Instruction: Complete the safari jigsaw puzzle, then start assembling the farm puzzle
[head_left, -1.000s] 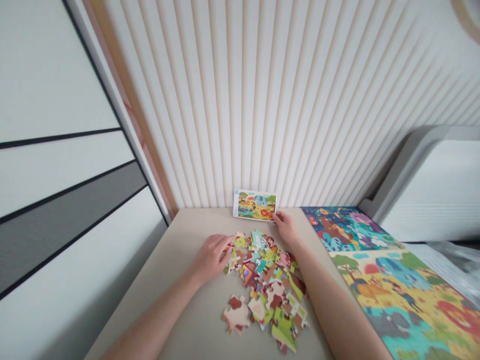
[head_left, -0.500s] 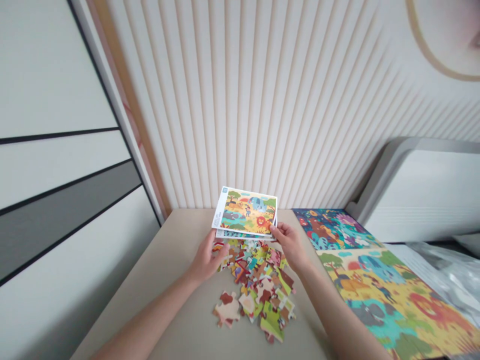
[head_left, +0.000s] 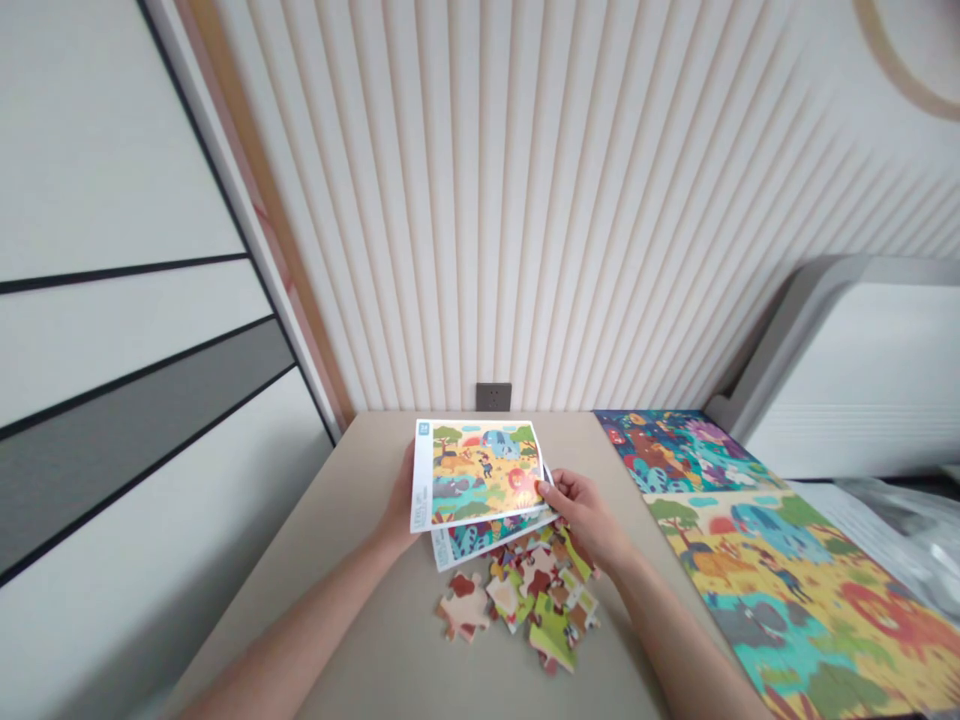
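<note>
My right hand [head_left: 589, 510] pinches two picture cards at their right edge, thumb on the front. The upper card [head_left: 480, 475] has a white border and a savanna scene with a lion, an elephant and a hippo. Beneath it the darker lower card [head_left: 450, 545] fans out, mostly covered. My left hand [head_left: 401, 505] is at the upper card's left edge; its fingers are hidden behind the card. Under and in front of the cards lies a heap of loose jigsaw pieces [head_left: 553, 632], partly covered by them.
On the table [head_left: 360, 640], at the right, lie a finished savanna puzzle [head_left: 787, 590] and a dark forest puzzle [head_left: 675, 450]. Clear plastic wrapping [head_left: 915, 530] is beyond them. A ribbed wall with a socket [head_left: 493, 397] stands behind, a panelled cabinet [head_left: 112, 500] at the left.
The cards have come lower and nearer, covering more of the pieces. The lower card has fanned out from under the upper one. My left hand's fingers have gone behind the card.
</note>
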